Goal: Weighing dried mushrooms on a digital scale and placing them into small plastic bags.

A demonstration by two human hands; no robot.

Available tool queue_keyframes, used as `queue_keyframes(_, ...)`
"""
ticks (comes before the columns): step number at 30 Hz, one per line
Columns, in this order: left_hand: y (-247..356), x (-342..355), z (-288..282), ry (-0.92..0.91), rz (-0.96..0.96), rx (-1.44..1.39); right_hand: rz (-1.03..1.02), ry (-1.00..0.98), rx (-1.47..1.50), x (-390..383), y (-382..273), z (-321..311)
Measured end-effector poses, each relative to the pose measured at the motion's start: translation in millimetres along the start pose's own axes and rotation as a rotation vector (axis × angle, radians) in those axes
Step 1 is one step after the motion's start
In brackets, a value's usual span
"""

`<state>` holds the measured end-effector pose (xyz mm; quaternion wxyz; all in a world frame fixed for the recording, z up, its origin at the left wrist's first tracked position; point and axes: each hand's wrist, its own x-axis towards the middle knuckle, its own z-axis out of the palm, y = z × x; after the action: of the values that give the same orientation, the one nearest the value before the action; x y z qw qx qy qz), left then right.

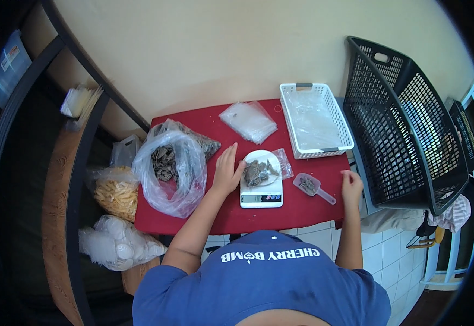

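A white digital kitchen scale (pixel 261 199) stands mid-table, with a small clear bag of dark grey, curled dry pieces (pixel 258 173) on its plate. Close along the scale's left side is my left hand (pixel 227 169), fingers stretched out and thumb by the bag's edge. It holds nothing. My right hand (pixel 352 189) is by the table's right edge, its fingers curled in with nothing visible in them. Between it and the scale lies a clear plastic scoop (pixel 308 186) with some dark pieces inside. A large open plastic bag (pixel 172 174) of the same dark pieces sits left of my left hand.
The red-covered table (pixel 223 217) also bears a stack of clear bags (pixel 249 120), a flat clear packet (pixel 283 163) and a white basket (pixel 317 152) holding clear plastic. A tall black crate (pixel 405 125) stands right. Bags of yellow pieces (pixel 116 193) and white items (pixel 120 244) are left.
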<state>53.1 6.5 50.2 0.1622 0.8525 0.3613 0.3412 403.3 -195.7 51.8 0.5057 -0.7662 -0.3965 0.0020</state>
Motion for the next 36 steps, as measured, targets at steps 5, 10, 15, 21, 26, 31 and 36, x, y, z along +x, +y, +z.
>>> queue_keyframes(5, -40.8, -58.5, 4.6, 0.012, -0.086, 0.055, 0.266, -0.019, 0.019, -12.2, 47.8, -17.0)
queue_keyframes(10, -40.4, -52.8, 3.4, 0.033, -0.131, -0.002, 0.226, -0.043, -0.083, -14.3, -5.6, -7.4)
queue_keyframes(15, -38.9, -51.8, -1.0, -0.025, -0.071, 0.107, 0.102, -0.066, -0.062, -19.4, -53.3, 30.1)
queue_keyframes(21, -39.9, -51.5, 4.8, 0.001, -0.008, 0.053, -0.210, -0.269, -0.244, -25.8, -122.5, 96.7)
queue_keyframes(26, -49.4, -57.1, -0.1, -0.012, 0.000, 0.008, 0.264, -0.528, -0.558, -14.2, -153.1, 141.3)
queue_keyframes(31, -44.5, -55.4, 2.7, -0.015, -0.001, -0.018, 0.217, -0.457, -0.462, -13.7, -137.5, 137.2)
queue_keyframes(36, -44.1, -56.2, 0.5, -0.072, -0.054, -0.041, -0.358, -0.294, 0.028, -11.6, -201.6, 56.8)
